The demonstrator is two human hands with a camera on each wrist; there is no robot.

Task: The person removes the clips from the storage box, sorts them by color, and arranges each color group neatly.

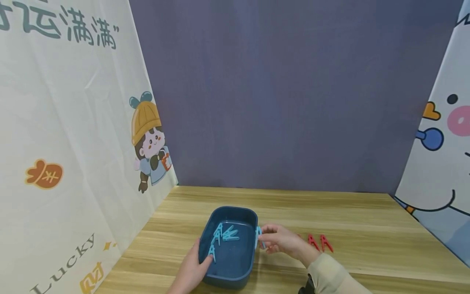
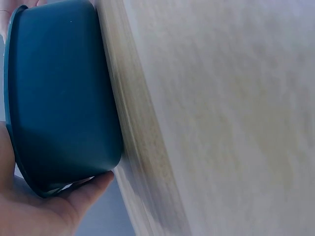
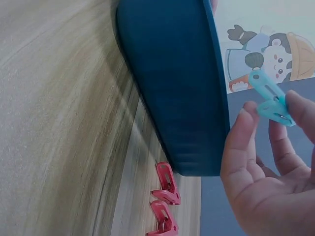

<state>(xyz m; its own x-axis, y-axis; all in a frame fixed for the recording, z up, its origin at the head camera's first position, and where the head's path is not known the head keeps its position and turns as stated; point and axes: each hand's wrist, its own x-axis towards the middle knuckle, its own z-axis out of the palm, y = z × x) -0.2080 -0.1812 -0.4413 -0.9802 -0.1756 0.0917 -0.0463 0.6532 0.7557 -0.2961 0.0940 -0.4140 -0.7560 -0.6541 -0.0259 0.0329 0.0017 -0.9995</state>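
A dark blue plastic bin [image 1: 231, 281] stands on the table, with several light blue clothespins [image 1: 230, 234] inside it. My left hand [image 1: 194, 265] grips the bin's left side, thumb at the rim and fingers along the outer wall [image 2: 59, 98]. One light blue clothespin [image 1: 212, 252] lies close to that thumb. At the right rim, my right hand [image 1: 280, 241] pinches a light blue clothespin [image 3: 270, 98] between thumb and fingertips, just beside the bin's edge in the right wrist view.
Red clothespins [image 1: 325, 243] lie on the wooden table [image 1: 367, 228] right of my right hand, partly hidden by it. A dark grey-purple backdrop [image 1: 275, 102] closes off the back, and printed cloth panels [image 1: 84, 122] flank both sides.
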